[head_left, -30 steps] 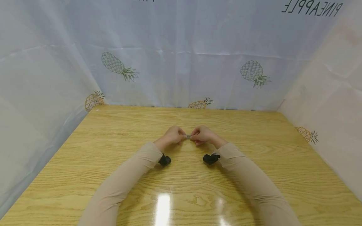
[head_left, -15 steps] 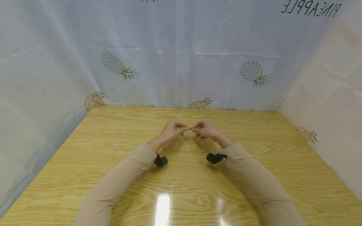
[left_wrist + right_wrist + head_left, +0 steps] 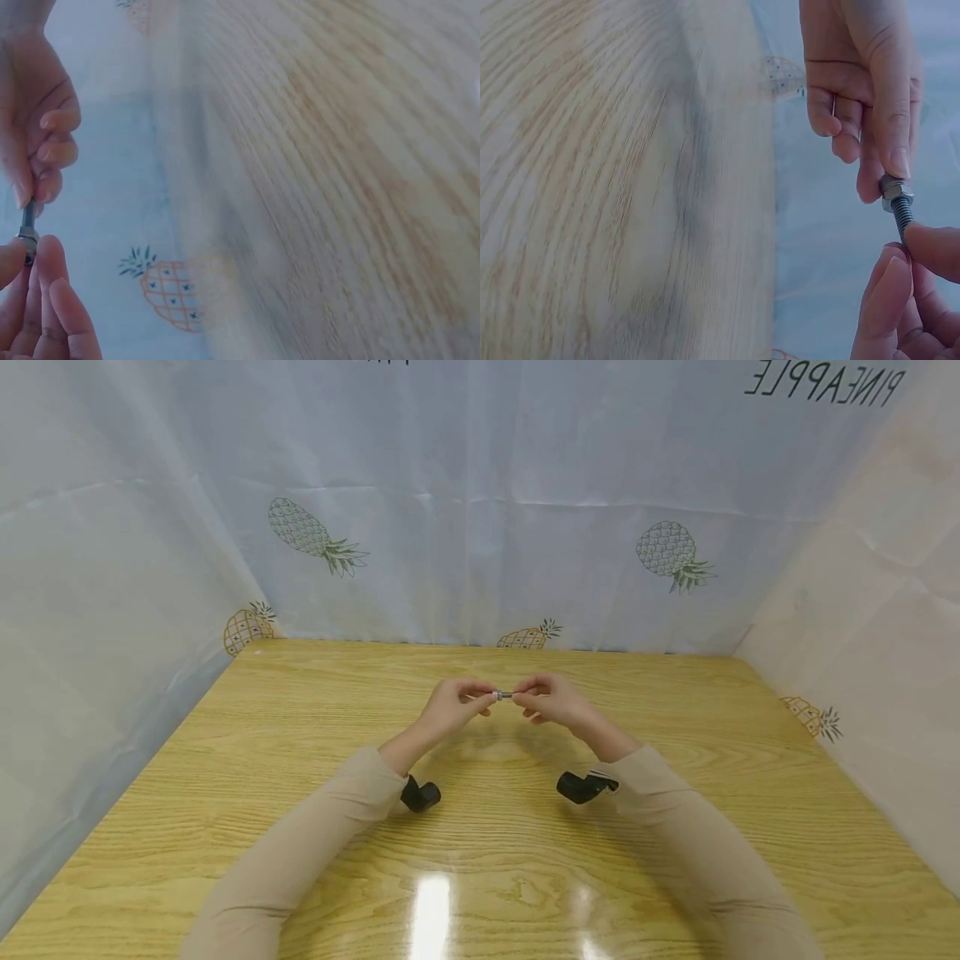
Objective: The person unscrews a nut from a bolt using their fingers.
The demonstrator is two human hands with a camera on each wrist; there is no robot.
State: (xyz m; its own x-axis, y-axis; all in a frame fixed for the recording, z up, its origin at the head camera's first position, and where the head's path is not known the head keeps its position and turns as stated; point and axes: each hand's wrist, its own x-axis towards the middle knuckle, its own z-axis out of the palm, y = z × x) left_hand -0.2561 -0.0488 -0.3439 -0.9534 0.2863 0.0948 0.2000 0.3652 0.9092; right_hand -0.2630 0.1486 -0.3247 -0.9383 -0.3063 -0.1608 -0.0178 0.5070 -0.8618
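A small metal bolt (image 3: pixel 506 695) is held between my two hands over the table. My left hand (image 3: pixel 450 703) pinches it at one end, thumb against fingers. My right hand (image 3: pixel 558 702) pinches the opposite end of the shank. In the right wrist view the threaded shank (image 3: pixel 903 215) shows, with a hex nut (image 3: pixel 896 196) close to my left fingertips (image 3: pixel 898 163). Fingers of the right hand (image 3: pixel 900 300) cover the shank's tip there. In the left wrist view the shank (image 3: pixel 28 216) runs between the two hands, its lower end partly hidden by my left fingers.
The wood-grain table (image 3: pixel 480 827) lies beneath both hands. A white curtain (image 3: pixel 480 552) with pineapple prints stands at the back and both sides. Black wrist devices (image 3: pixel 422 794) stick out from the beige sleeves (image 3: pixel 300 835).
Both hands have moved up and away from the body, carrying the bolt along. The wrists have spread slightly apart, and more of the bolt shows between the fingertips.
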